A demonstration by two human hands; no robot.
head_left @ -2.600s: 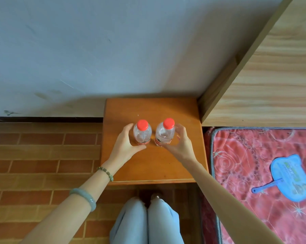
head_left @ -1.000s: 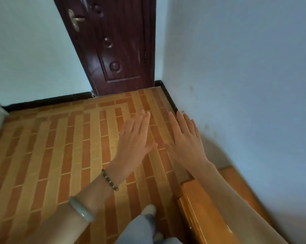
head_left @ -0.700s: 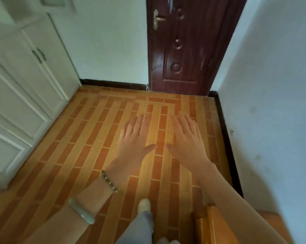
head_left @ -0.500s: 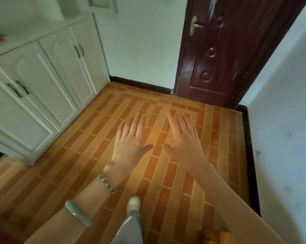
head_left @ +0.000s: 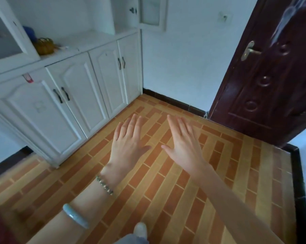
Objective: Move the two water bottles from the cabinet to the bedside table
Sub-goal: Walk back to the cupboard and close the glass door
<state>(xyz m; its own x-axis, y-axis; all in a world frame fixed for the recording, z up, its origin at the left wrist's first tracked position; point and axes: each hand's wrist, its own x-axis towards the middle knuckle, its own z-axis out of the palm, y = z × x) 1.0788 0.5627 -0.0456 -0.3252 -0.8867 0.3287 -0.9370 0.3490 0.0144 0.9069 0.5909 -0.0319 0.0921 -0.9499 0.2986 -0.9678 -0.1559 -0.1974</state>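
Hands out front, centre of the frame, both flat and empty! Left hand (head_left: 129, 145) is spread palm-down, fingers together and pointing up toward the top of the picture, thumb sticking out to the right. Right hand (head_left: 183, 145) mirrors it just beside, thumb out to the left, the two thumbs close but apart. Nothing gripped by either one.

On the left forearm, a bead bracelet (head_left: 104, 185) sits at the wrist, and lower down, toward the bottom left, a pale green bangle (head_left: 75, 216). Right forearm is bare, running off to the lower right corner.

Below the hands, tiled floor (head_left: 166, 182) in orange and tan strips fills the lower half. At the bottom edge, a shoe tip (head_left: 140, 229) and a bit of grey trouser leg show.

Cabinet (head_left: 74, 88), white, takes the upper left: panelled doors with dark handles below, an open counter shelf above. On that shelf, far upper left, sit a small amber object (head_left: 43, 46) and something blue behind it, too blurred to name. Bottles: none to be seen on the cabinet or anywhere else in frame, so where they stand cannot be told.

Upper right, a dark door (head_left: 265, 76) with a brass handle (head_left: 249, 51). Between door and cabinet, a white wall (head_left: 184, 59) with a black skirting strip at its foot.
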